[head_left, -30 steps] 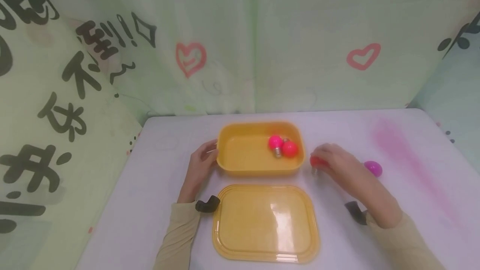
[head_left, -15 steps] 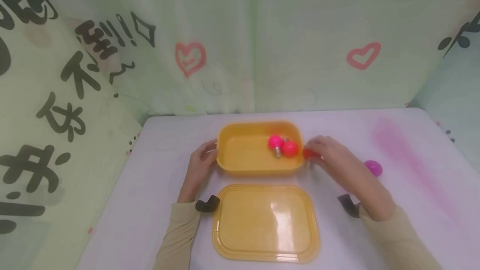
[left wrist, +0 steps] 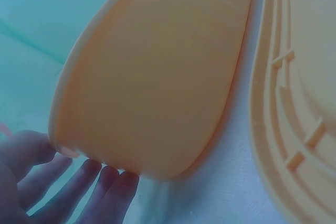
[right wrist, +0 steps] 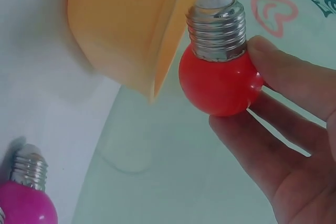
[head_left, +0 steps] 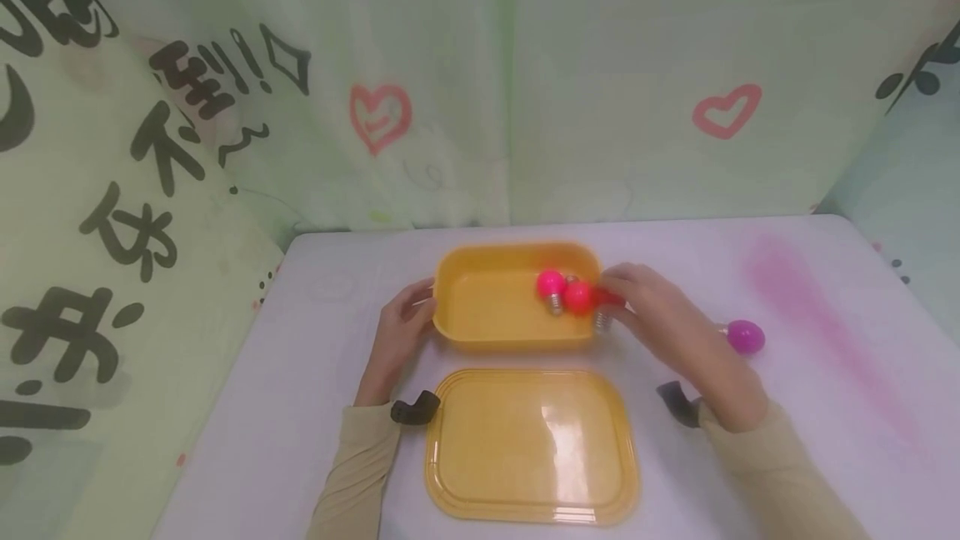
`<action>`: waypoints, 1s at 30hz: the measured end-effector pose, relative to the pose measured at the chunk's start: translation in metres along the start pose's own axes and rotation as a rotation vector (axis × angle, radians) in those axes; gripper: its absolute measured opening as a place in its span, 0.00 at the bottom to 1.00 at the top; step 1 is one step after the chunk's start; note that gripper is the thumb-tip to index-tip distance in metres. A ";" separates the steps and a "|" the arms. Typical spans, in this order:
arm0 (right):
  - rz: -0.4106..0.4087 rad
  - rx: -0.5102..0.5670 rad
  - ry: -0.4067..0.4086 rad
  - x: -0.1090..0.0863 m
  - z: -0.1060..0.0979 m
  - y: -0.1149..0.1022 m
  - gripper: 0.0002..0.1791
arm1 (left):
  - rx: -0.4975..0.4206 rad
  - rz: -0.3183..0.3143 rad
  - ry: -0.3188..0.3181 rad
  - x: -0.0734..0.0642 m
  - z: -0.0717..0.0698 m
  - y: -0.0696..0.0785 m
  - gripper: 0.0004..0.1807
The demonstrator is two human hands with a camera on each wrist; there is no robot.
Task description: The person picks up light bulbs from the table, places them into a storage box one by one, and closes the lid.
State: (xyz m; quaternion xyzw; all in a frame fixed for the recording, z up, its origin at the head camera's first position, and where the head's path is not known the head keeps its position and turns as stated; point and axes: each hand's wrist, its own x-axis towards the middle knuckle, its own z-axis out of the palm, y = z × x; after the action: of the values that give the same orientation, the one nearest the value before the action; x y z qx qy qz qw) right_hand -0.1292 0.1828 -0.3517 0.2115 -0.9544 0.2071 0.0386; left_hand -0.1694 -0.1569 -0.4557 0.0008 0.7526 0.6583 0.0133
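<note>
My right hand (head_left: 660,315) pinches a red light bulb (right wrist: 220,82) between thumb and fingers, its metal screw base pointing up in the right wrist view. In the head view this bulb is at the right rim of the yellow box (head_left: 480,336). Two bulbs lie in the box's right part: a pink bulb (head_left: 551,283) and a red one (head_left: 578,297). My left hand (head_left: 397,340) rests its fingertips against the left end of the box; the left wrist view shows extended fingers (left wrist: 68,190) touching the outer wall.
A yellow lid (head_left: 532,448) lies flat in front of the box. On the table (head_left: 300,407), right of my right hand, lies a purple bulb (head_left: 746,337). Behind the table hangs a pale green curtain (head_left: 450,107) with drawn hearts.
My right hand has carried the red bulb leftward, from beside the box to its right rim. My left hand and the box have stayed in place.
</note>
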 end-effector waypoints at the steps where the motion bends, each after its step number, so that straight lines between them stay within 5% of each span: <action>1: -0.005 -0.003 0.000 0.001 0.000 -0.001 0.23 | 0.000 0.000 -0.001 0.000 0.000 0.000 0.22; 20: -0.091 0.007 0.002 0.020 0.023 -0.007 0.23 | -0.001 -0.005 -0.008 -0.001 -0.001 0.001 0.23; 30: -0.153 0.033 -0.018 0.033 0.041 -0.008 0.14 | 0.006 0.002 0.002 -0.001 -0.001 0.000 0.24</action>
State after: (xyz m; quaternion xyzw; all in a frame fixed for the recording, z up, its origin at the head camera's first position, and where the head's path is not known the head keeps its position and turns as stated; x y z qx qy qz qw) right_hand -0.1553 0.1465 -0.3807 0.2864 -0.9322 0.2175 0.0422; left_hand -0.1686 -0.1576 -0.4559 0.0007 0.7547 0.6560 0.0118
